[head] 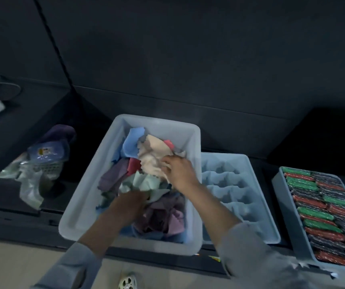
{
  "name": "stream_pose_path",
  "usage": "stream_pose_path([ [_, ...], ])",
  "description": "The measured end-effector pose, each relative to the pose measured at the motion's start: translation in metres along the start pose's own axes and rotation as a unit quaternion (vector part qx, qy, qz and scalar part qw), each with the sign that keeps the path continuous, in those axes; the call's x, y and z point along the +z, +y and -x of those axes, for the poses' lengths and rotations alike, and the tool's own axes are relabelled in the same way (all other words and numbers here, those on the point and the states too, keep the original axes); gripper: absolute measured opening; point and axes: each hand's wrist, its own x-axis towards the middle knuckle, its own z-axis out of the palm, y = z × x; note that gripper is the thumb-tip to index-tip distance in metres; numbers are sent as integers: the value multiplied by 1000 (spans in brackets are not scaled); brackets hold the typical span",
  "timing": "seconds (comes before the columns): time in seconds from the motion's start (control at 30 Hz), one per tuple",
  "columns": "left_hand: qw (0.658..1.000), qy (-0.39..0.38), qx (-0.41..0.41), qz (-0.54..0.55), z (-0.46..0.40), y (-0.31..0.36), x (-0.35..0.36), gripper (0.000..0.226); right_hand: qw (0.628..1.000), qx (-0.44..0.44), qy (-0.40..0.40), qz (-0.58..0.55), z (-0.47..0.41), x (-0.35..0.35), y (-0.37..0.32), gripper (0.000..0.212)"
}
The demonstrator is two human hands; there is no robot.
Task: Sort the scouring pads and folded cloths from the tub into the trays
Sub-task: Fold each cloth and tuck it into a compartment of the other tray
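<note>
Both hands down in the tub of cloths, centre frame.
Pale blue rectangular plastic tub [84,205], long axis running up-frame, holds crumpled soft cloths. Left hand [129,202] buried in mint cloth [146,182], grip unclear. Right hand [178,172] clutches cream pinked-edge cloth [152,158]. Right: moulded divided tray [248,184]; far right, tray [280,184] packed with scouring pads [323,213].

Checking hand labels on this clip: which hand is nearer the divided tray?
Right. The right hand is in the tub by the wall beside the divided tray, gripping a cream cloth. The left hand is mid-tub, farther away.
</note>
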Motion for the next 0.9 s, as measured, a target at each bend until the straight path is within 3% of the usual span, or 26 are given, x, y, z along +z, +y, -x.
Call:
stream_pose_path([
  [0.13,997,-60,40,-24,-2,-13,-3,29,992,79,-68,74,-34,43,-31,54],
  [0.2,993,-91,64,-28,-3,-23,-14,34,988,110,-57,91,-42,53,-28,34],
  [0.27,990,-118,71,-6,-5,-37,-30,41,987,160,-16,17,-47,47,-19,23],
  [0.3,994,-88,68,17,-7,-43,-38,40,984,175,3,-19,-48,40,-15,22],
  [0.37,994,58,57,80,-15,-53,-59,21,980,182,34,-69,-48,22,-7,18],
  [0.43,975,176,49,123,-34,-56,-73,22,982,167,57,-68,-42,9,-6,18],
  [0.53,986,135,87,53,-73,-48,-75,44,990,137,9,-30,-26,16,-1,32],
  [0.6,994,63,89,-19,-96,-46,-58,39,986,132,-102,-15,-13,35,8,37],
  [0.7,994,79,79,-22,-107,-55,-48,20,975,120,-184,-20,4,45,12,39],
  [0.77,984,138,103,40,-102,-56,-58,16,982,132,-130,-41,3,32,7,38],
  [0.87,941,268,149,142,-85,-48,-84,24,991,118,3,-68,-10,5,0,29],
  [0.9,933,280,155,165,-78,-42,-97,21,989,108,24,-101,-13,-7,-8,30],
])
